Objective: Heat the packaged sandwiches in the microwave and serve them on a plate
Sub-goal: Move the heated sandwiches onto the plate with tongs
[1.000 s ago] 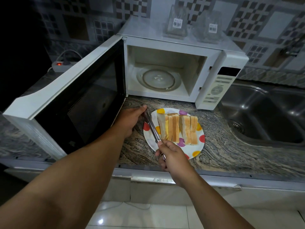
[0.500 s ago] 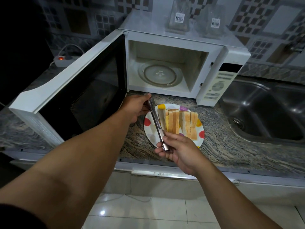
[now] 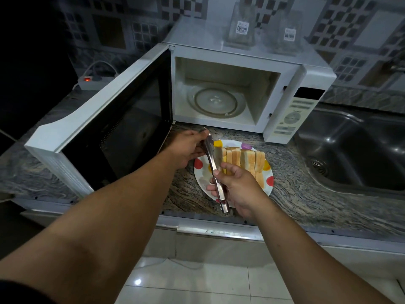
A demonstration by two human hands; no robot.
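Observation:
Sandwich halves stand side by side on a white plate with coloured dots, on the counter in front of the microwave. The microwave door hangs wide open to the left, and only the glass turntable shows inside. Metal tongs lie over the plate's left side. My left hand grips their far tip end. My right hand holds their near hinge end between thumb and fingers.
Two clear plastic sandwich packages with barcode labels sit on top of the microwave. A steel sink lies to the right. A power strip with a red light is at the back left. The granite counter ends at a metal edge.
The tongs have lifted off the plate's left edge and both hands now hold them, the right hand having slid up along the handle. The camera has moved closer.

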